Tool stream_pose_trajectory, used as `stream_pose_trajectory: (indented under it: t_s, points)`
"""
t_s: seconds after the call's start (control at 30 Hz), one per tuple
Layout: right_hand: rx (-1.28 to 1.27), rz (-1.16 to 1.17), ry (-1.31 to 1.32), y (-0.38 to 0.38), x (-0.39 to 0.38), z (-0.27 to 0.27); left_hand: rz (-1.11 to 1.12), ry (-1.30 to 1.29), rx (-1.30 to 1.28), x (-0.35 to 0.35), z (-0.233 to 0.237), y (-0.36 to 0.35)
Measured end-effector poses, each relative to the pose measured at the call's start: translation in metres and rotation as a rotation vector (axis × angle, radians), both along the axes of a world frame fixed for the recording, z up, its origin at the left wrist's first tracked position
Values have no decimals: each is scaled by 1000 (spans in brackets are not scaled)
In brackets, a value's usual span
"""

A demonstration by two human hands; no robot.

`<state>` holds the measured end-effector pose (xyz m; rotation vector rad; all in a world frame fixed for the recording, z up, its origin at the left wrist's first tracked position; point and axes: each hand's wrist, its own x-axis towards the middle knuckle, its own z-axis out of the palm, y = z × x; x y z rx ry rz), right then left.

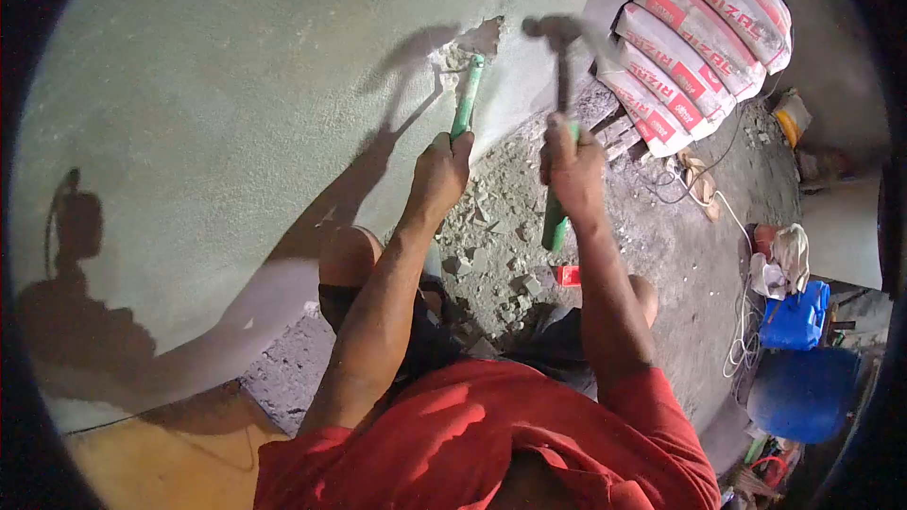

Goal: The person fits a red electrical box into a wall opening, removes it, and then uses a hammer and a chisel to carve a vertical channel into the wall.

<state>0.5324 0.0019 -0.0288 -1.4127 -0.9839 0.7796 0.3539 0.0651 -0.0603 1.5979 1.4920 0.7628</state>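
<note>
My left hand (pixel 441 173) is closed round a green chisel (pixel 466 99), which reaches up to a rough broken hole (pixel 485 37) in the grey plastered wall (pixel 246 85). In my right hand (pixel 574 173) is a hammer (pixel 564 66) with a green grip, its dark head raised to the right of the hole and slightly blurred. The hammer and chisel are apart. From this angle the chisel's far tip is hard to make out. Broken plaster rubble (pixel 487 236) covers the floor below, between my knees.
Several printed cement bags (pixel 694 47) are stacked at the upper right. A small red object (pixel 568 276) lies amid the rubble. On the right are a white cord (pixel 742 321), a blue container (pixel 795 314) and a round blue item (pixel 803 395). A yellowish board (pixel 170 458) is at lower left.
</note>
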Motion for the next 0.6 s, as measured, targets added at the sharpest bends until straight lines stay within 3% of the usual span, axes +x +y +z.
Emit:
stream_pose_trajectory:
  t_s: [0.1, 0.13, 0.17, 0.23, 0.27, 0.3, 0.33, 0.37, 0.43, 0.5, 0.57, 0.6]
  points:
    - [289, -78, -100, -16, -7, 50, 4, -7, -89, 2, -3, 5]
    - [352, -86, -103, -16, -9, 50, 9, -22, -108, 2, -7, 8]
    - [380, -68, 11, -5, -6, 16, 16, -36, -131, 0, -13, 9]
    - [119, -54, -345, 14, -8, -33, -31, -65, -50, -3, -12, 8]
    - [124, -60, -347, 18, -2, -44, -23, -38, -65, -2, 11, -5]
    - [-58, -46, -368, 19, 5, -53, -25, -3, -81, -2, 29, -16]
    - [-229, -29, -395, 21, 11, -45, -34, -8, -66, 0, 28, -14]
    - [-235, -24, -395, 11, 13, -43, -23, -132, -152, -3, 19, -18]
    - [-114, -29, -333, -3, 18, -27, -12, -255, -226, -7, 9, -12]
    - [30, 2, -171, -13, 7, 27, -33, -358, -268, -6, 8, -5]
    - [205, -37, -228, -15, 3, 63, -7, -380, -335, -6, 11, -1]
    - [163, -80, -218, -18, -2, 78, 8, -381, -350, -7, 10, -2]
